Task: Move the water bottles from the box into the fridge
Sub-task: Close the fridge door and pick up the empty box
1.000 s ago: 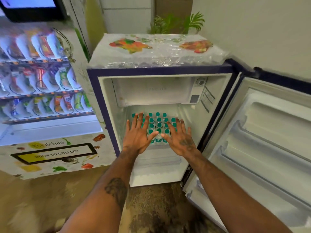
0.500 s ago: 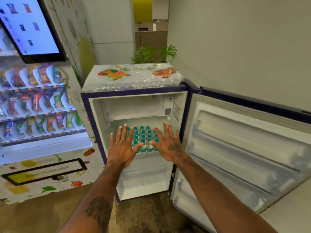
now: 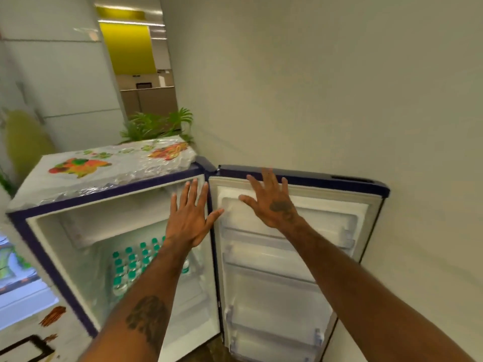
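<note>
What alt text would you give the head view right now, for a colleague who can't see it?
Both hands are empty, fingers spread: the left hand is raised before the open fridge, the right hand before the top of its wide-open door. Green-capped water bottles stand packed inside.

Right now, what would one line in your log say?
bottles: in fridge | door: open | left grip: spread, empty | right grip: spread, empty, near door top

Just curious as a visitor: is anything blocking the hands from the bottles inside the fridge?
Nothing visible does. The door is swung open, and the water bottles stand uncovered in the fridge, below the empty left hand and right hand.
</note>
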{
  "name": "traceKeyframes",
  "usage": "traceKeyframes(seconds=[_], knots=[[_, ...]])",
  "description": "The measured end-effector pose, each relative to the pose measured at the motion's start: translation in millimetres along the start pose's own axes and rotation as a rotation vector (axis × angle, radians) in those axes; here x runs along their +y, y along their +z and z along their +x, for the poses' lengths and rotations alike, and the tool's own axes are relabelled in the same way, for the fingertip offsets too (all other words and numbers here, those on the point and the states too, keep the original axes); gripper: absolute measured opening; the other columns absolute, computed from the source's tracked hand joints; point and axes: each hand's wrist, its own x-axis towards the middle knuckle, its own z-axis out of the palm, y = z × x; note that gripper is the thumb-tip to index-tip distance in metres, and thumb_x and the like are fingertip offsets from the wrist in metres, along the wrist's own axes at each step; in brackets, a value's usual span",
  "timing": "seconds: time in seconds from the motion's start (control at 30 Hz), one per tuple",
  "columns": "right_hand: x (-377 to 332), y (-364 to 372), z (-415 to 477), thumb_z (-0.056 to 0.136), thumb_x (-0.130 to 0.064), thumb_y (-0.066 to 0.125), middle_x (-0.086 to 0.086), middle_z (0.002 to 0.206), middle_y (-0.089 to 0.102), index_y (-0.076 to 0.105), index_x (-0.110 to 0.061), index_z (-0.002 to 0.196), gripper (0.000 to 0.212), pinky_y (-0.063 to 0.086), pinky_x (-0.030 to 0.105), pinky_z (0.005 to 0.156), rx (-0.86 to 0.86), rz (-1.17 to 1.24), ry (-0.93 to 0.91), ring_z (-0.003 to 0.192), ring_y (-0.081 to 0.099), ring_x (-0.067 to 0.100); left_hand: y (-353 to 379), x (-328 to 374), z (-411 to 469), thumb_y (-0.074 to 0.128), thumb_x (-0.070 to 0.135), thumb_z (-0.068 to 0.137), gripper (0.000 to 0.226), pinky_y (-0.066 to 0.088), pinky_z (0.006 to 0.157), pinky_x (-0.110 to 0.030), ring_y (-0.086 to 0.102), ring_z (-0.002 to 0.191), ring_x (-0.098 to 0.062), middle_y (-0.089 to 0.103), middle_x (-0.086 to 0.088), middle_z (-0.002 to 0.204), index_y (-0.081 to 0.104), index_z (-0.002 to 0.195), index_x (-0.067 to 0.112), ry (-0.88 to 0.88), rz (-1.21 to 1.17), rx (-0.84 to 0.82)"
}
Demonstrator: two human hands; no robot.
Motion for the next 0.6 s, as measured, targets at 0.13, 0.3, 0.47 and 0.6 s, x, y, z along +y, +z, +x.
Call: traceKeyframes(seconds=[0.13,0.3,0.47,0.6], knots=[[75,-26,4,0.083,-0.078,-0.003,0.013,0.162,0.005,0.020,-0.026,0.154,0.091,0.004,0.056,0.116,0.022,-0.076,0.169,0.150,0.001,0.031,1,54,56,0.010,0.075,0.092,0.084,-0.002,0.122,-0.050,-0.012,0.151,-0.022,-0.010,-0.004,0.165,-0.003,0.157,0.025,0.120,-0.076,0.007],[148,-36,-5,0.086,-0.076,0.001,0.018,0.158,0.022,0.034,-0.024,0.149,0.088,0.019,0.062,0.112,0.034,-0.209,0.343,0.146,0.018,0.037,12,115,103,0.008,0.075,0.089,0.087,0.003,0.121,-0.053,-0.009,0.151,-0.024,-0.006,-0.006,0.165,0.001,0.158,0.021,0.261,-0.102,-0.007],[184,-37,-15,0.074,-0.082,-0.012,0.013,0.160,0.014,0.027,-0.029,0.150,0.101,0.012,0.059,0.115,-0.032,-0.209,0.442,0.148,0.010,0.033,30,149,133,0.006,0.079,0.086,0.091,0.001,0.121,-0.053,-0.012,0.151,-0.024,-0.009,-0.005,0.165,-0.002,0.157,0.024,0.302,-0.154,-0.123],[188,-25,-22,0.069,-0.083,-0.019,0.012,0.159,0.018,0.024,-0.029,0.151,0.107,0.013,0.059,0.116,-0.086,-0.209,0.443,0.148,0.011,0.034,47,155,135,0.001,0.079,0.084,0.092,0.002,0.121,-0.055,-0.003,0.152,-0.027,0.000,-0.006,0.165,0.005,0.157,0.024,0.328,-0.112,-0.159]])
